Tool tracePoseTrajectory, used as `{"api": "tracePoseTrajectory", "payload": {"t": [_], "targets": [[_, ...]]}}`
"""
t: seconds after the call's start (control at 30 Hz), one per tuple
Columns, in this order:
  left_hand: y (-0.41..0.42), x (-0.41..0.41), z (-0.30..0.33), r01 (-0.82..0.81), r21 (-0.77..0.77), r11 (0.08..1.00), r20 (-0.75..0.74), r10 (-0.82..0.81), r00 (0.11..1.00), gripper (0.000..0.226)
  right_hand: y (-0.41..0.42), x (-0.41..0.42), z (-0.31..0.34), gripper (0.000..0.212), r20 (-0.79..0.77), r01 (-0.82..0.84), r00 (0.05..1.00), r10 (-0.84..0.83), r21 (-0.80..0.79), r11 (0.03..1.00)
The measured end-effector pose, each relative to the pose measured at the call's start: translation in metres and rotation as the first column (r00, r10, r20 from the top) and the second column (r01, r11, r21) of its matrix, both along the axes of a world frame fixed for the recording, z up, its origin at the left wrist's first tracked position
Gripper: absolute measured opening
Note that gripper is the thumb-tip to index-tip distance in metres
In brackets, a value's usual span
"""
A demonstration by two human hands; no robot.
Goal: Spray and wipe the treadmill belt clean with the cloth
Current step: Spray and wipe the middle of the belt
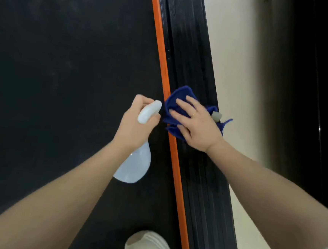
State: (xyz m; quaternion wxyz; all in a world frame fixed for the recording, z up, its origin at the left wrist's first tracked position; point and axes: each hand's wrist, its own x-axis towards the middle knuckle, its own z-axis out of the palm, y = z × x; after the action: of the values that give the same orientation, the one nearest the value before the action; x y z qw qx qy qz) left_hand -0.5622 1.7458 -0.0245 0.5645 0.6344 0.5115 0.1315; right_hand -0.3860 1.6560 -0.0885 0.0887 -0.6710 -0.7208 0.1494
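Cloth [178, 102] under flat right hand [195, 125] on side rail [194, 67], left hand [133, 121] gripping unlabelled spray bottle [133, 165].

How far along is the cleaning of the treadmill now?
Midway, it seems. In hand: the right hand presses the blue cloth on the side rail beside the orange stripe; the left hand grips the spray bottle. Left: the belt shows faint smudges.
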Motion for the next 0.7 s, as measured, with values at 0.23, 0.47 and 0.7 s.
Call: {"api": "tracePoseTrajectory", "payload": {"t": [0.23, 0.47, 0.7], "targets": [[-0.010, -0.034, -0.002, -0.080, -0.087, 0.993, 0.012, 0.081, 0.997, 0.021, -0.123, -0.061, -0.002, 0.048, 0.093, -0.350, 0.928, 0.361, -0.113, 0.930], [-0.046, -0.133, 0.006, -0.234, -0.076, 0.969, -0.168, 0.219, 0.961, 0.017, -0.051, -0.131, 0.013, 0.029, -0.145, -0.103, 0.986, 0.087, -0.107, 0.989], [-0.040, -0.280, 0.023, -0.344, 0.035, 0.938, -0.253, 0.341, 0.905, 0.019, 0.026, -0.239, 0.036, 0.039, -0.204, -0.100, 0.977, 0.058, -0.202, 0.974]]}}
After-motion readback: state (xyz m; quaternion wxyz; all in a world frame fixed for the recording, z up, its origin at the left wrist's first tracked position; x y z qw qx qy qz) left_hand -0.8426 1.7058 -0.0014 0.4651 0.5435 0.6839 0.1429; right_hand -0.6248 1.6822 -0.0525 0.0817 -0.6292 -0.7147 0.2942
